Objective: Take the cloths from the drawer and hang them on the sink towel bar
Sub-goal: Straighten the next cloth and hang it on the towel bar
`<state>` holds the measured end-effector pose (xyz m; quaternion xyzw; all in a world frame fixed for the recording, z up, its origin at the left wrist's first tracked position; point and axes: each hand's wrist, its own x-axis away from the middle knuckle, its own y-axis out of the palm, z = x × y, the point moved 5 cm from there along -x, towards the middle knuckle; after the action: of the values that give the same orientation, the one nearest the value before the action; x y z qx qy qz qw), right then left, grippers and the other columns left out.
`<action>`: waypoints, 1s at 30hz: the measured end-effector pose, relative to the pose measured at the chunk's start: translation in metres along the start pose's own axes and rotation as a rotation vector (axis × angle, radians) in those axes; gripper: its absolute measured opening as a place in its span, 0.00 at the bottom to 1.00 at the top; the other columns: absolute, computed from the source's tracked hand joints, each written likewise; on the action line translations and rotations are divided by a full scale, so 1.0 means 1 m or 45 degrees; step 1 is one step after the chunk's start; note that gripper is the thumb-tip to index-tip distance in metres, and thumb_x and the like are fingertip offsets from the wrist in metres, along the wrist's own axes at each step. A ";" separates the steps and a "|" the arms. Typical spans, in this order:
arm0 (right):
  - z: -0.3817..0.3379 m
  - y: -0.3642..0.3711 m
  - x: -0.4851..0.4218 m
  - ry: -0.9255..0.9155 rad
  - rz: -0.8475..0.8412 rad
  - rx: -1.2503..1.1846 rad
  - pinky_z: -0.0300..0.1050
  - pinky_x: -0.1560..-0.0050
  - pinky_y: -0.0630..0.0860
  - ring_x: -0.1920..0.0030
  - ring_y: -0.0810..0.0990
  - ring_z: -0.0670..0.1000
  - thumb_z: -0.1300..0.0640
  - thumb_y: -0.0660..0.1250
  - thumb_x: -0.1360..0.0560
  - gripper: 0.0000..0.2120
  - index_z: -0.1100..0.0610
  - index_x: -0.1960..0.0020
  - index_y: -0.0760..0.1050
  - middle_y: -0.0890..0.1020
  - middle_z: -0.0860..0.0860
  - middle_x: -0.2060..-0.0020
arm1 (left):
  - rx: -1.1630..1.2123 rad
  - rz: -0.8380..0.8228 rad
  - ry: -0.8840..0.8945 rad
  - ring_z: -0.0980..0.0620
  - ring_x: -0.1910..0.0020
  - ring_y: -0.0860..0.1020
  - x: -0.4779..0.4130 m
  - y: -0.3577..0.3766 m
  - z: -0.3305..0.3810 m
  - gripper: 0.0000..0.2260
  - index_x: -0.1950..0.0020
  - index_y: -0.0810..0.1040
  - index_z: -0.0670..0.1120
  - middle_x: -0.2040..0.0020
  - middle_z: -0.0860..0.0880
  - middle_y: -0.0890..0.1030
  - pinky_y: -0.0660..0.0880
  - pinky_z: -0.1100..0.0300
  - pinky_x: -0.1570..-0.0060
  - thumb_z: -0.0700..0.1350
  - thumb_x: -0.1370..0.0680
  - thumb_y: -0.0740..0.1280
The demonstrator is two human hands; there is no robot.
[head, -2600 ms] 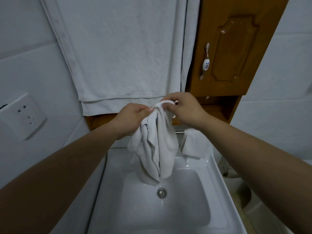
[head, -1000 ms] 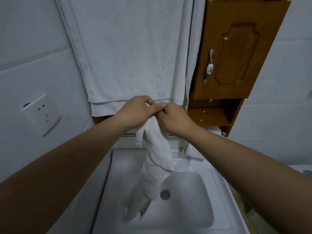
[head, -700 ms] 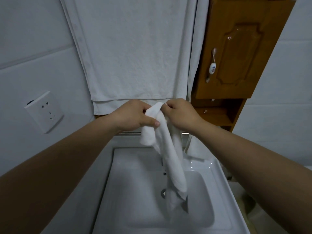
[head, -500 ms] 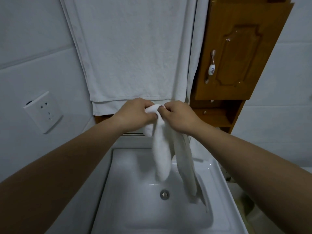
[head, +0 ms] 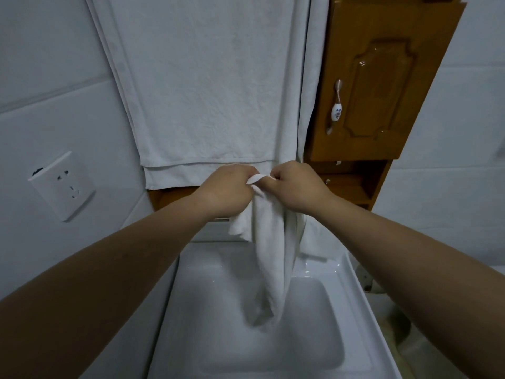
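Fingers (head: pixel 252 179) atop vertically hanging cloth (head: pixel 269 258)

My left hand (head: pixel 228 188) and right hand (head: pixel 296 184) hide the cloth's (head: pixel 269 258) top edge. The cloth covers the drain and most of the bar. The big towel (head: pixel 207 86) and cabinet (head: pixel 382 86) run off the top edge.
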<state>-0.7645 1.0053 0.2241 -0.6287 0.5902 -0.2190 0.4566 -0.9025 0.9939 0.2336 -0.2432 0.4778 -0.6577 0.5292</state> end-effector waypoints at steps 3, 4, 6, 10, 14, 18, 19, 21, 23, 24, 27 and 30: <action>-0.002 0.002 0.001 -0.043 0.013 0.003 0.46 0.71 0.57 0.73 0.67 0.49 0.43 0.63 0.20 0.25 0.55 0.71 0.64 0.69 0.49 0.76 | -0.055 0.127 0.017 0.47 0.47 0.78 -0.004 -0.005 0.007 0.15 0.43 0.81 0.48 0.46 0.48 0.83 0.74 0.51 0.47 0.40 0.22 0.56; -0.004 0.004 0.002 -0.061 0.015 0.024 0.46 0.71 0.57 0.72 0.68 0.48 0.45 0.61 0.19 0.24 0.53 0.71 0.65 0.70 0.49 0.75 | -0.124 0.209 0.048 0.46 0.49 0.78 -0.005 -0.008 0.010 0.15 0.43 0.81 0.48 0.47 0.47 0.83 0.74 0.51 0.49 0.42 0.21 0.56; -0.010 0.005 0.003 -0.099 0.030 0.043 0.47 0.69 0.59 0.72 0.68 0.46 0.46 0.58 0.17 0.23 0.51 0.70 0.65 0.70 0.48 0.74 | -0.327 0.329 0.125 0.44 0.53 0.78 -0.007 -0.010 0.013 0.12 0.43 0.79 0.47 0.52 0.45 0.83 0.70 0.54 0.57 0.42 0.20 0.57; -0.014 0.008 0.001 -0.160 0.022 0.103 0.46 0.64 0.61 0.68 0.70 0.51 0.48 0.55 0.16 0.20 0.50 0.67 0.66 0.70 0.46 0.71 | -0.561 0.230 0.154 0.43 0.54 0.78 -0.009 -0.001 0.005 0.09 0.43 0.76 0.47 0.54 0.44 0.82 0.65 0.54 0.61 0.41 0.20 0.58; -0.005 0.021 0.001 -0.128 -0.046 0.227 0.47 0.66 0.60 0.64 0.70 0.54 0.53 0.56 0.17 0.15 0.51 0.63 0.64 0.68 0.47 0.70 | -0.607 0.195 0.172 0.45 0.47 0.78 -0.013 -0.004 0.003 0.15 0.38 0.77 0.50 0.47 0.46 0.82 0.67 0.58 0.56 0.38 0.22 0.60; 0.003 0.033 0.003 -0.092 -0.033 0.296 0.46 0.66 0.64 0.64 0.73 0.55 0.55 0.58 0.19 0.08 0.54 0.57 0.68 0.70 0.49 0.68 | -0.749 0.146 0.164 0.44 0.44 0.77 -0.012 -0.006 0.005 0.17 0.36 0.76 0.48 0.44 0.45 0.80 0.65 0.58 0.54 0.36 0.23 0.60; 0.006 0.035 0.004 -0.076 -0.029 0.297 0.46 0.67 0.65 0.63 0.74 0.55 0.56 0.58 0.20 0.07 0.55 0.55 0.71 0.72 0.50 0.67 | -0.809 0.132 0.152 0.43 0.45 0.77 -0.010 -0.008 0.000 0.16 0.38 0.76 0.46 0.45 0.43 0.80 0.66 0.56 0.54 0.36 0.23 0.59; 0.017 0.039 0.007 -0.018 -0.043 0.330 0.47 0.65 0.70 0.60 0.78 0.57 0.60 0.58 0.22 0.06 0.56 0.51 0.74 0.77 0.52 0.62 | -0.863 0.144 0.074 0.41 0.47 0.77 -0.008 -0.019 -0.017 0.14 0.40 0.75 0.44 0.46 0.41 0.79 0.67 0.54 0.54 0.36 0.23 0.57; 0.038 0.041 0.012 0.097 -0.070 0.363 0.47 0.63 0.72 0.59 0.77 0.57 0.63 0.59 0.23 0.07 0.55 0.50 0.74 0.78 0.53 0.59 | -0.861 0.180 -0.038 0.40 0.48 0.77 -0.006 -0.034 -0.035 0.13 0.42 0.75 0.42 0.47 0.39 0.80 0.66 0.54 0.56 0.36 0.23 0.57; 0.050 0.040 0.014 0.166 -0.077 0.360 0.46 0.62 0.72 0.60 0.77 0.56 0.63 0.60 0.23 0.07 0.54 0.51 0.74 0.77 0.52 0.59 | -0.840 0.201 -0.093 0.40 0.50 0.77 -0.005 -0.042 -0.042 0.13 0.43 0.76 0.42 0.48 0.40 0.80 0.65 0.55 0.58 0.36 0.24 0.58; 0.089 0.037 0.020 0.375 -0.091 0.269 0.45 0.62 0.71 0.60 0.78 0.54 0.64 0.61 0.24 0.07 0.56 0.53 0.77 0.78 0.51 0.61 | -0.758 0.262 -0.214 0.44 0.60 0.71 0.000 -0.057 -0.058 0.10 0.47 0.76 0.43 0.51 0.40 0.80 0.65 0.55 0.60 0.38 0.24 0.58; 0.115 0.036 0.028 0.493 -0.087 0.226 0.46 0.60 0.74 0.58 0.77 0.52 0.63 0.62 0.23 0.09 0.55 0.46 0.79 0.80 0.51 0.57 | -0.753 0.221 -0.298 0.45 0.62 0.69 0.003 -0.056 -0.076 0.07 0.53 0.75 0.42 0.52 0.39 0.80 0.66 0.55 0.60 0.39 0.24 0.58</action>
<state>-0.6845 1.0196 0.1313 -0.5516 0.6237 -0.4023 0.3806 -0.9927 1.0187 0.2504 -0.4186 0.6031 -0.4105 0.5409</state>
